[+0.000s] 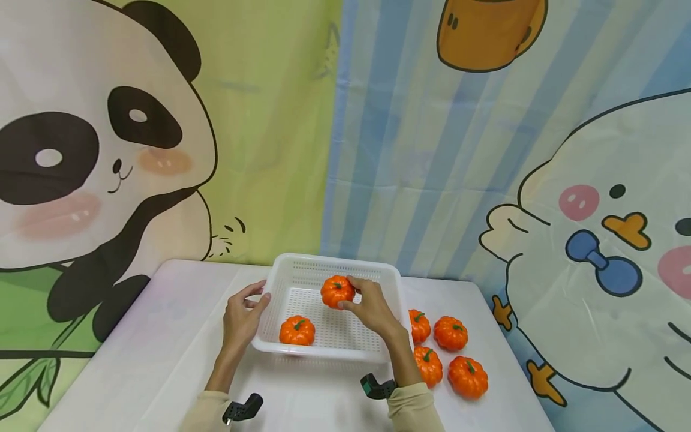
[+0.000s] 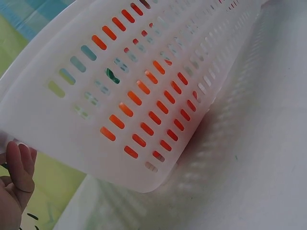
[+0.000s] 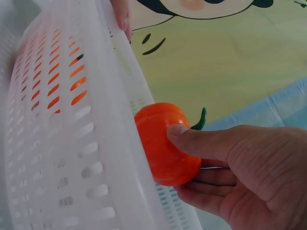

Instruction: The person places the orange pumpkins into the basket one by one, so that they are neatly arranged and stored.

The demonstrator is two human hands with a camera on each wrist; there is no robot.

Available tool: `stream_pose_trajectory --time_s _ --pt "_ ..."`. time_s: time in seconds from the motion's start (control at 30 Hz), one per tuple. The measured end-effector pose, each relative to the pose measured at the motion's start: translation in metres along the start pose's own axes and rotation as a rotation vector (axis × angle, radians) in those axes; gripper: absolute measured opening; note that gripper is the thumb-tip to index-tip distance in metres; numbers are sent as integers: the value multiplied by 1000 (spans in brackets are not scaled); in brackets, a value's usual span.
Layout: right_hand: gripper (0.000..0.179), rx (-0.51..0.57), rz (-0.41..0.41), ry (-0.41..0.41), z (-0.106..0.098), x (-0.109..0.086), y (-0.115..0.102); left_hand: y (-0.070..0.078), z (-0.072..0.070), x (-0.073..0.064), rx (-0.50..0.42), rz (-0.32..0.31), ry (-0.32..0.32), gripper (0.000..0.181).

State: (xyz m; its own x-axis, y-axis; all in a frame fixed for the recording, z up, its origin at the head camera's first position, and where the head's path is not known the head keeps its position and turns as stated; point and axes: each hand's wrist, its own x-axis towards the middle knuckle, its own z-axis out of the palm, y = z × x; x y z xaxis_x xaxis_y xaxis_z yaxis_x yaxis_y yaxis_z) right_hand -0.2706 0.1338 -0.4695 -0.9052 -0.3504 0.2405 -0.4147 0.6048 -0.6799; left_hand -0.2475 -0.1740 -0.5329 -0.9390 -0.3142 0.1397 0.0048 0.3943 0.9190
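Note:
A white perforated plastic basket [image 1: 345,354] stands on the table. My right hand [image 1: 372,306] pinches a small orange pumpkin [image 1: 337,291] with a green stem, over the inside of the basket. In the right wrist view the thumb lies on the side of this pumpkin [image 3: 165,143] and the other fingers are beneath it. Another pumpkin [image 1: 297,330] sits inside, near the front left corner, and shows orange through the slots in the left wrist view. At the left rim, my left hand [image 1: 242,318] holds the basket's edge between thumb and fingers.
Several more orange pumpkins [image 1: 467,377] sit on the white table [image 1: 162,360] to the right of the basket, partly behind the right forearm. A cartoon-printed curtain [image 1: 270,120] hangs behind the table. Each wrist carries a small black camera mount [image 1: 243,408].

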Motion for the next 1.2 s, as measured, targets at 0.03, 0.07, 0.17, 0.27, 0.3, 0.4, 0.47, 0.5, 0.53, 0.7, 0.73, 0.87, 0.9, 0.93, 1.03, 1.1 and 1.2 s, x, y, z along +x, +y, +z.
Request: stream_pose_trajectory --time_s 0.03,0.07,0.17,0.27,0.3,0.4,0.47,0.5,0.53,0.7,0.73,0.87,0.9,0.93,1.03,1.1,1.2 --pt "68 15 3 -3 0 0 -1 0 0 0 1 3 0 41" --pt "68 23 0 -7 0 0 -1 0 0 0 3 6 0 41" --pt "67 41 -8 -20 0 1 -3 0 1 1 8 11 2 41" --pt "67 33 -15 -34 0 3 -4 0 1 0 11 9 0 41" --pt "66 31 -16 -38 1 4 -4 0 1 0 12 8 -1 41" --pt "65 18 -26 -51 1 7 -4 0 1 0 11 4 -3 42" --pt "65 16 -28 -64 1 9 -5 0 1 0 9 2 0 42" --pt "64 22 -31 -70 1 10 -5 0 1 0 9 2 0 42" --pt "65 22 -31 -77 2 11 -5 0 1 0 8 3 1 42" --pt "63 34 -45 -118 3 16 -6 1 2 0 10 2 3 41" --pt "63 32 -50 -125 4 17 -6 0 2 0 8 3 4 41" --pt "60 29 -61 -137 5 22 -8 -1 2 0 4 6 4 41" --pt "59 23 -64 -138 6 23 -8 -1 2 0 3 7 4 41" --pt "58 15 -68 -142 7 24 -8 -2 2 1 3 7 4 41" --pt "54 -3 -73 -154 8 28 -9 -1 2 1 -1 3 4 41" --pt "52 -12 -83 -161 9 30 -9 -1 1 0 -7 3 0 41" --pt "53 -19 -88 -169 11 32 -10 -1 0 0 -12 7 -7 41"
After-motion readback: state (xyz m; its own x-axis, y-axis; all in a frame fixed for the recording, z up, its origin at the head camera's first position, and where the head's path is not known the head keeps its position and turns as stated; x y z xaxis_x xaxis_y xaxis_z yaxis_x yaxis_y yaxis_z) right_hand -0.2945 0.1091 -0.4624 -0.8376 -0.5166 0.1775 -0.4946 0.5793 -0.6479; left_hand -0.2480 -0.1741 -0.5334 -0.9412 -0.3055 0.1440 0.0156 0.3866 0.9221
